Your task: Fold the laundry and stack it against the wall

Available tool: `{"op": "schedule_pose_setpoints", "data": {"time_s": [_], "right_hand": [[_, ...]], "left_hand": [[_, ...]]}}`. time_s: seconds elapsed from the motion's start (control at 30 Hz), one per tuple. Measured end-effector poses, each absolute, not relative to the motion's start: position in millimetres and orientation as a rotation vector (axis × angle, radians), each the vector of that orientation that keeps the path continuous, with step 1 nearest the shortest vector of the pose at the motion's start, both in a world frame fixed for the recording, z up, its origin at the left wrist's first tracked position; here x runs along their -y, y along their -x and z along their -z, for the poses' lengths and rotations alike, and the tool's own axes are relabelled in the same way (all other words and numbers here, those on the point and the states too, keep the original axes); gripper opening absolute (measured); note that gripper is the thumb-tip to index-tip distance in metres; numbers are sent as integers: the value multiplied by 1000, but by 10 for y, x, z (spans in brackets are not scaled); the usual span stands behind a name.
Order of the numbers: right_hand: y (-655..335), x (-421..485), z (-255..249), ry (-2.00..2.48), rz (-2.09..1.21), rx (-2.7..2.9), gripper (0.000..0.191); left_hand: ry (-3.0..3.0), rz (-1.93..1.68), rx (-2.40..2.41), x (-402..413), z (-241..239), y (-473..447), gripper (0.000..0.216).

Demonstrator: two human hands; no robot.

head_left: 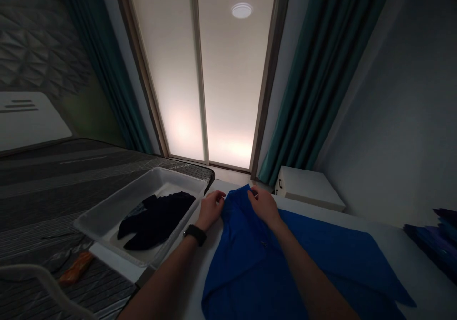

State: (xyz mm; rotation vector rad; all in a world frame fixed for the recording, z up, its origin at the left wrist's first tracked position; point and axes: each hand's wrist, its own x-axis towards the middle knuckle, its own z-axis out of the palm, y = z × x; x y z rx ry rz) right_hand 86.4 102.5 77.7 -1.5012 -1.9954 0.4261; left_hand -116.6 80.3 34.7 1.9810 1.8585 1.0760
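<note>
A blue garment (pixel 246 263) lies spread over a white table, partly wrinkled, with one flat part reaching out to the right. Its kind is not clear from this view. My left hand (pixel 213 209), with a dark watch on the wrist, is closed on the garment's far left edge. At the far right corner of the same edge, my right hand (pixel 263 203) pinches the fabric between thumb and fingers. The cloth between both hands is slightly raised. My right forearm covers part of the garment.
Left of the table, a translucent plastic bin (pixel 89 222) holds dark clothing (pixel 160 220). A stack of folded dark clothes (pixel 437 244) sits at the right edge. A white cabinet (pixel 310 186) stands beyond the table. An orange packet (pixel 75 267) lies at lower left.
</note>
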Motion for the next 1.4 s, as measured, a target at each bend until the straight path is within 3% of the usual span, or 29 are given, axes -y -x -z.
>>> {"op": "schedule_pose_setpoints", "data": {"time_s": [0.27,0.8,1.2,1.4], "right_hand": [[-821,-991,-848,1513,-356,2049,20],[-745,-879,-897,1463,-329,2150,17],[-609,-744,-790,1100,-551,2368,2],[-551,-708,-688,976,-624,2460,6]], "left_hand": [[-2092,-891,-1889,-1294,-207,1099,17],[-2100,-866,-1914,-1349,-174,1115,10],[-2008,-928,-1795,-1384,-197,1185,14],[-1957,-973,-1734,-1395,-199,1210,15]]}}
